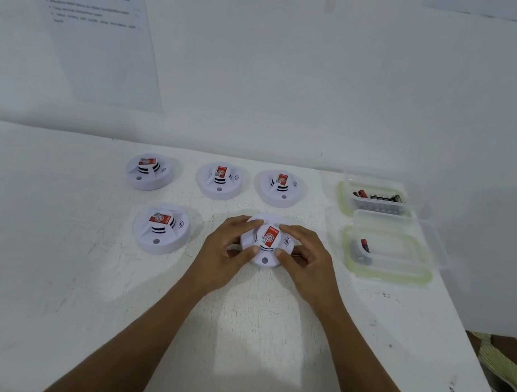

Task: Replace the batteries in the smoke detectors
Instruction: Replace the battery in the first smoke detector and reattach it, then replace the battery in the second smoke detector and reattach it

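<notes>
Printed paper sheet (89,16) taped to the wall, far left; text too blurred to read.

White table (36,262) carries five round white smoke detectors, each with a red label on top:
- back-left detector (149,171), flat on the table, near the wall.
- front-left detector (161,228), just in front of it, flat, untouched.
- back-middle detector (221,179), flat, untouched.

Left hand (229,245): fingers curled around the left side of the front-right detector (267,241), thumb pressed on its near-left edge. Firm grip.

Front-right detector sits at table centre, between both hands and in front of the back row. Red label faces up. Can't tell whether its base is on the table or slightly lifted.

- back-right detector (280,187), directly behind the held one, flat, untouched.

Right hand (308,258): mirror of the left. Fingers wrapped over the detector's right side, thumb on its near-right edge.

Right of the detectors, two clear plastic tubs with greenish rims, both uncovered:
- far tub (343,195), by the wall: holds a row of batteries (379,196), red-and-black ones on the left, dark ones to the right. Count unclear.
- near tub (386,275), just in front of the far one: holds a few spent-looking cells (362,249) bunched at its left end, one red-and-black, at least one grey.

Patterned floor (501,363) shows past the table's right edge.
</notes>
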